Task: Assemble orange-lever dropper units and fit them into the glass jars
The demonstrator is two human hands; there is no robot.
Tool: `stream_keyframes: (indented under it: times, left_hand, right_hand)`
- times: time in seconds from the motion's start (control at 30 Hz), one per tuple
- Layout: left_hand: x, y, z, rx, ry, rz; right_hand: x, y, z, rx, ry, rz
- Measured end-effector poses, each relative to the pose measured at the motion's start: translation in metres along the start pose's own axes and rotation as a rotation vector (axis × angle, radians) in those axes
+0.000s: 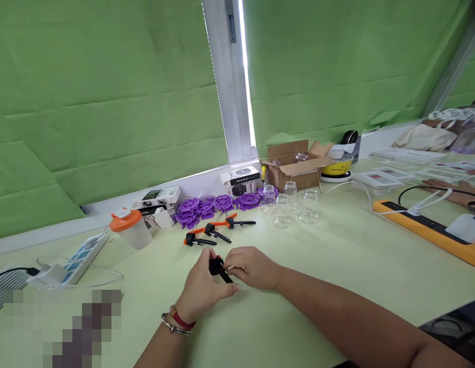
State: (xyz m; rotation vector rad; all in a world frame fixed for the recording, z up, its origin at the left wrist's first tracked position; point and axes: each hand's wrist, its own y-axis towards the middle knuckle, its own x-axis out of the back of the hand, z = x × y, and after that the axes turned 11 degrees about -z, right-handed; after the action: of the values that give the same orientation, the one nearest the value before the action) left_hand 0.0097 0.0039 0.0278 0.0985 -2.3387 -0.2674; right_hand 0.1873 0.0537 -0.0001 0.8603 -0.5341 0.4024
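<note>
Black plastic spring clamp [219, 269], a small one with a dark handle, sits between both hands low over the pale green table [337, 255], near the table's front edge. The left hand [201, 289], with a red cord and a metal bangle at the wrist, curls around the clamp from below, thumb stretched toward its tip. The right hand [252, 267] closes narrowly over the clamp's head from the other side, fingertips pinched on it. Whether the clamp's mouth is apart or together is hidden by the fingers.

Just beyond the hands lie 3 more black-and-orange clamps [214, 232] flat on the table, and behind those a heap of purple plastic wheel-shaped parts [218, 204]. Clear small glass jars [287, 207] stand to the right of the heap, before an open brown cardboard box [298, 163]. An orange-lidded translucent cup [130, 228] stands to the left, beside a white power strip [82, 255].

By my judgement the step in hand is fitting or adjusting a part at the clamp's head. That work would call for a steady hold from the left hand while the right fingertips press or turn finely.
</note>
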Motion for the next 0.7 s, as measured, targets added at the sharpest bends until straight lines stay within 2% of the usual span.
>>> stream_keyframes:
  times: [0.1, 0.13, 0.2, 0.3, 0.47, 0.7]
  left_hand:
    - [-0.004, -0.003, -0.002, -0.053, 0.200, -0.150]
    - [-0.006, -0.004, -0.003, -0.077, 0.243, -0.184]
    - [-0.011, -0.005, -0.005, -0.128, 0.306, -0.236]
    - [-0.018, -0.006, -0.006, -0.217, 0.368, -0.320]
    - [-0.030, -0.006, -0.003, -0.284, 0.432, -0.465]
    - [-0.033, -0.005, -0.004, -0.239, 0.504, -0.457]
  right_hand:
    - [-0.005, -0.001, 0.006, -0.577, 0.422, -0.025]
    - [-0.007, -0.001, 0.008, -0.720, 0.567, -0.012]
    - [-0.011, -0.002, 0.013, -0.879, 0.800, 0.009]
    - [-0.018, -0.002, 0.018, -0.989, 0.956, -0.081]
    - [-0.025, -0.001, 0.018, -1.052, 0.969, -0.209]
    - [-0.020, 0.000, 0.016, -1.031, 0.936, -0.190]
